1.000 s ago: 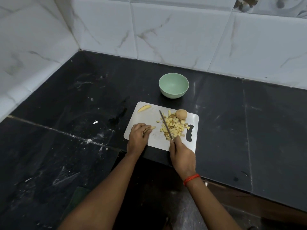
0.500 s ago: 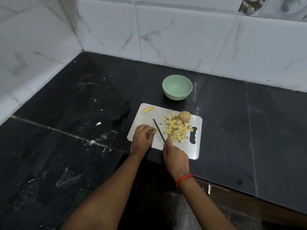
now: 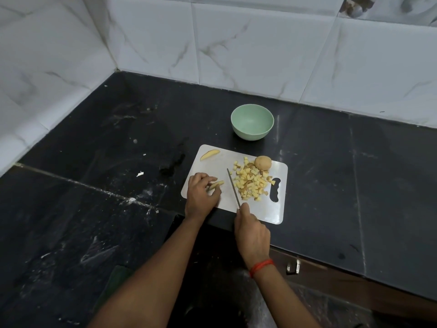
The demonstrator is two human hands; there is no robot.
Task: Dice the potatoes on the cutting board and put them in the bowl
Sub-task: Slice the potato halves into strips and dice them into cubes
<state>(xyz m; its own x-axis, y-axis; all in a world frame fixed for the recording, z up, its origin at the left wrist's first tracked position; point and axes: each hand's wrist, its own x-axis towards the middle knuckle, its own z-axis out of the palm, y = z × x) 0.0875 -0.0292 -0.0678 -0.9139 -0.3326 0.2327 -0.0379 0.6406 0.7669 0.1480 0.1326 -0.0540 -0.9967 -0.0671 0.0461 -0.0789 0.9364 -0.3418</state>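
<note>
My right grip [image 3: 251, 235] is curled tight round the handle of the knife [image 3: 233, 188], and the handle is hidden inside the fingers, with one finger reaching forward toward the root of the blade. From this grip the narrow blade runs ahead and a little to the left, low over the cutting board [image 3: 260, 211]; I cannot tell whether its edge touches the board. Just left of the blade, my left grip [image 3: 202, 194] pinches a potato strip [image 3: 216, 184], fingers curled over it, and the pale end of the strip pokes out toward the blade, near it but apart. Just right of the blade lies the diced potato [image 3: 251, 184], a loose pile that spreads toward the board's handle cutout. Beyond the pile, farther from my right grip, a whole potato [image 3: 263, 162] sits near the board's far edge, right against the dice. Ahead of my left grip, by the far left corner of the board, a potato wedge [image 3: 210, 154] lies alone. Past the far edge, ahead of both grips, the green bowl [image 3: 250, 134] stands upright on the dark surface [image 3: 331, 174], apart from the board. Behind my right grip a red thread [image 3: 261, 267] circles the wrist.
</note>
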